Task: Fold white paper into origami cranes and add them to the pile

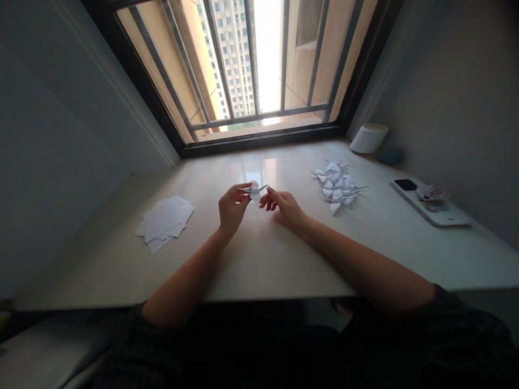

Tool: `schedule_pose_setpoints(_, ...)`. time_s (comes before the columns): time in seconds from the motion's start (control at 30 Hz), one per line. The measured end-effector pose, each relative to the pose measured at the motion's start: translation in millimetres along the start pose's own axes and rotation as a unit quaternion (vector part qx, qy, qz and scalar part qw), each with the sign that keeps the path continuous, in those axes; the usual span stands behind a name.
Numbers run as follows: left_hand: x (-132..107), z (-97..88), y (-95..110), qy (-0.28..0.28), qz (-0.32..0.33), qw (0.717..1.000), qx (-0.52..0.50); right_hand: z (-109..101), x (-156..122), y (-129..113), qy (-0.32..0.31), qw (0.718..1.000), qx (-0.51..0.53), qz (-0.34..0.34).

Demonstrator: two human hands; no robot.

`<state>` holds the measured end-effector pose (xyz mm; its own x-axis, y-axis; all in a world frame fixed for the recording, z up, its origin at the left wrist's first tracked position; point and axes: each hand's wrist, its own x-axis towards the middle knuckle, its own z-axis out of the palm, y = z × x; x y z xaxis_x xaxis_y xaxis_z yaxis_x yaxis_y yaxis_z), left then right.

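Pinching left hand (232,208): closed on the folded paper piece (254,194), thumb and fingers gripping its 9 o'clock side, probably to steady it.
Right hand (287,207): thumb and forefinger look closed on the thin tip at the piece's 3 o'clock side, likely for fine control; other fingers curl loosely beneath.
Folded paper piece: between both hands, seemingly raised off the table (275,265), perhaps so either end can be reached.
Forearms: the left rises from 7 o'clock; the right stretches in longer and flatter from 4. Whether the right wrist touches the table, I cannot tell.
Paper sheets (167,219): loosely stacked between 8 and 9 o'clock, presumably handy for the left hand.
Pile of folded pieces (336,186): near 3 o'clock, beyond the right hand, apparently set aside from the working spot.
Phone (417,204): farther out at 3 o'clock, apart from the pile.
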<state>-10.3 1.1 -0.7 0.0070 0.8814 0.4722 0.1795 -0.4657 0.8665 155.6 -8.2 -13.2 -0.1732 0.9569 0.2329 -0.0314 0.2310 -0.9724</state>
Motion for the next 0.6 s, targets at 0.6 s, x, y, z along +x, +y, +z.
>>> schedule_pose_setpoints(0.6, -1.9, -1.9, -1.0, -0.032, 0.03, 0.994, 0.104, 5.8, -3.7, -7.5, 0.003, 0.997, 0.069, -0.017)
